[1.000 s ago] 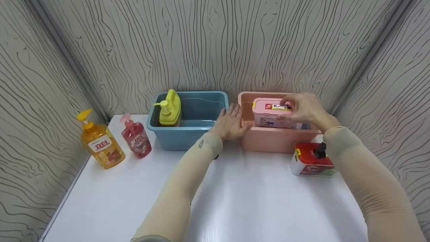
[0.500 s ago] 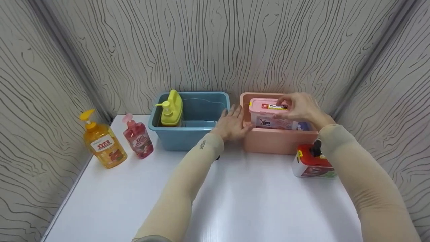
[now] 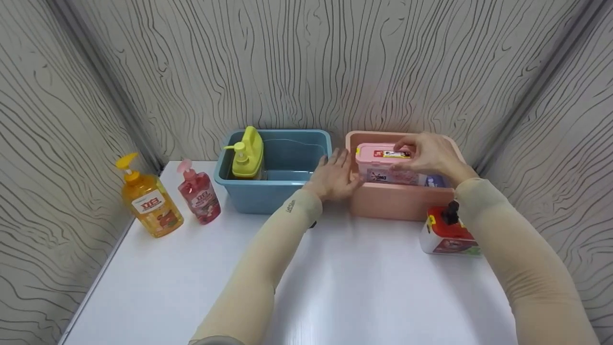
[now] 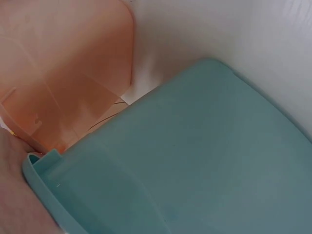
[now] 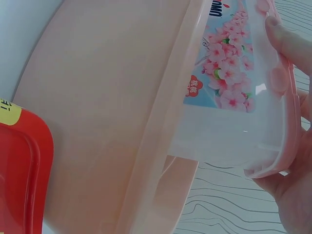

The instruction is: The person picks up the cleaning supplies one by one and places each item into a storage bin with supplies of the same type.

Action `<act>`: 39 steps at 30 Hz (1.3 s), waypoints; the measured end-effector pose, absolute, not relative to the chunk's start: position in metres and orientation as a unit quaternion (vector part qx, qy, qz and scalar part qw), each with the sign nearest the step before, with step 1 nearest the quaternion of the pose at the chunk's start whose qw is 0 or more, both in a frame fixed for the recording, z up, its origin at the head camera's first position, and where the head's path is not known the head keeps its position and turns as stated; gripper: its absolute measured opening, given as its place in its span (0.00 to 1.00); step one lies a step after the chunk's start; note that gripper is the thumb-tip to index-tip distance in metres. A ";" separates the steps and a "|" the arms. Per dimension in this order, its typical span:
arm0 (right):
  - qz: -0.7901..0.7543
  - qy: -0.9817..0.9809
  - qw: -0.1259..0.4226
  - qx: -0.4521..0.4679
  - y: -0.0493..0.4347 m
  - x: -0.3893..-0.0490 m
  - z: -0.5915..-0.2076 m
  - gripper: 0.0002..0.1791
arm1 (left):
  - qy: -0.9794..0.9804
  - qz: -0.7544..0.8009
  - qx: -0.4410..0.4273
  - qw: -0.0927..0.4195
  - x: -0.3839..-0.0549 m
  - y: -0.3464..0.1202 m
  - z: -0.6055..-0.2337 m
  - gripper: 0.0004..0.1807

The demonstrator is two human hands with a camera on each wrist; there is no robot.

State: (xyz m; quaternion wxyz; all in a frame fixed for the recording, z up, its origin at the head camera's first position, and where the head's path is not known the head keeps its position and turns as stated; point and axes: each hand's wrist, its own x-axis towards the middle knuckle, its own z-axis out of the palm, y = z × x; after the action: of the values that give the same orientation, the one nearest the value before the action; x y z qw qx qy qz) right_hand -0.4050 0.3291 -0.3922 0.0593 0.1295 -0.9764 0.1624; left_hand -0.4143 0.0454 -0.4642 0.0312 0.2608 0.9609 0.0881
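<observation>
My right hand grips a plastic tub with a pink lid by that lid. The tub sits within the pink bin, its lid close to the rim's height. In the right wrist view, the thumb presses the lid's edge beside a cherry-blossom label. The fingers are partly hidden behind the lid. My left hand lies with straight fingers across the neighbouring rims of the pink bin and the blue bin; the left wrist view shows it at the blue bin's rim.
A yellow pump jug stands inside the blue bin. To the left are an orange pump bottle and a pink pump bottle. A red-lidded tub stands before the pink bin, close to my right forearm. A patterned wall rises behind.
The pink-lidded tub has shifted left inside the pink bin and slightly lower, with my right hand holding it. My left hand stays at the rims. The head view has shifted a little.
</observation>
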 end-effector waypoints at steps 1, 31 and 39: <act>0.163 -0.976 0.059 0.130 0.329 -0.406 -0.393 0.26 | 0.961 0.086 0.260 0.032 -0.415 0.046 -0.464 0.54; 0.257 -0.956 0.033 0.138 0.323 -0.446 -0.413 0.23 | 0.960 0.088 0.264 0.032 -0.416 0.045 -0.463 0.54; 0.256 -0.957 0.025 0.133 0.323 -0.449 -0.414 0.25 | 0.961 0.080 0.262 0.034 -0.416 0.045 -0.463 0.56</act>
State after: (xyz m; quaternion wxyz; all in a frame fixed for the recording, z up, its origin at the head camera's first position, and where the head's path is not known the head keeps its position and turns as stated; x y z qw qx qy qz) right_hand -0.4493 0.3227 -0.4141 0.0251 0.1327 -0.9573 0.2556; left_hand -0.4157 0.0447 -0.4630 0.0339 0.2617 0.9612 0.0799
